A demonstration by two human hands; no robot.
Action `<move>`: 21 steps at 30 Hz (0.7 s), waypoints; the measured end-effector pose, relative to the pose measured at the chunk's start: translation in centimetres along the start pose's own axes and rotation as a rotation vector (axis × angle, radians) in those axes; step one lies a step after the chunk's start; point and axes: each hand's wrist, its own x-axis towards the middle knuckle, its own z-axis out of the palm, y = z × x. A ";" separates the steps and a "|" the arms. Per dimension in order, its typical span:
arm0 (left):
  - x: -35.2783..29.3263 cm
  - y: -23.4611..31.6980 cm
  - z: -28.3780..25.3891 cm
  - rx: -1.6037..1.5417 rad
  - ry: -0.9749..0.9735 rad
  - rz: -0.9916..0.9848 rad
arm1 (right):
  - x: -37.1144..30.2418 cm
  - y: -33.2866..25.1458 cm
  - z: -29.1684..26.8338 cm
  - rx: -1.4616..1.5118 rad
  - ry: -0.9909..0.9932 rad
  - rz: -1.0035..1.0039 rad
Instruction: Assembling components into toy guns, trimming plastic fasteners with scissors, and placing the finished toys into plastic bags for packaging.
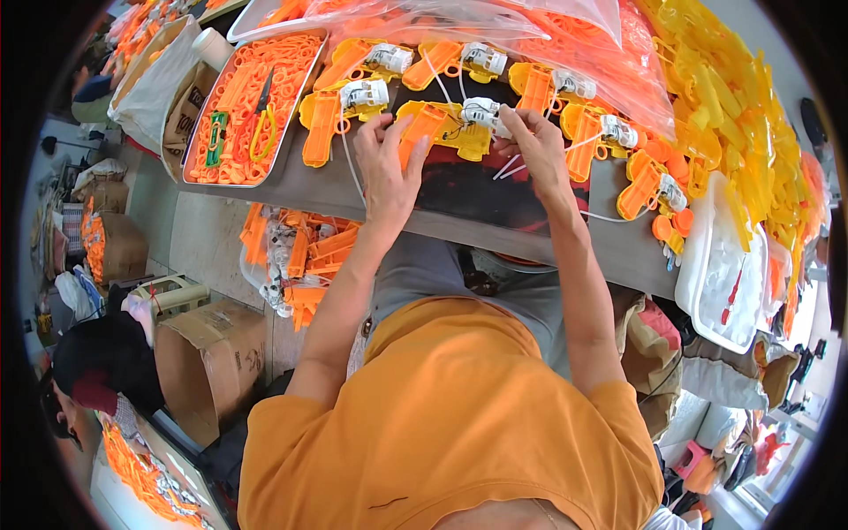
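In front of me on the bench lies a yellow toy-gun shell (473,141) with an orange handle and a white cylindrical unit (481,111) in it; thin dark wires show inside. My left hand (389,170) grips the orange handle between thumb and fingers. The fingertips of my right hand (541,152) pinch at the right end of the white unit; what lies under them is hidden. Around this piece rest several similar shells, among them one at the left (321,132) and one at the right (583,146), with pale tubes or cords trailing from some.
A metal tray (188,172) of orange parts at the left holds yellow-handled scissors (263,132) and a green tool (215,140). Yellow parts (742,97) are heaped at the right, above a white bin (698,283). Clear plastic bags (565,44) lie behind. An open cardboard box (212,353) stands lower left.
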 end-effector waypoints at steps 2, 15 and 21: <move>1.2 0.7 -0.4 0.078 0.030 0.064 | 0.3 0.3 -0.1 -0.035 0.016 0.021; 3.1 1.7 2.2 0.210 -0.078 0.214 | -1.2 0.2 1.6 0.010 0.036 0.003; 3.5 1.3 1.9 0.233 -0.092 0.275 | -1.1 0.1 2.3 -0.092 0.093 -0.018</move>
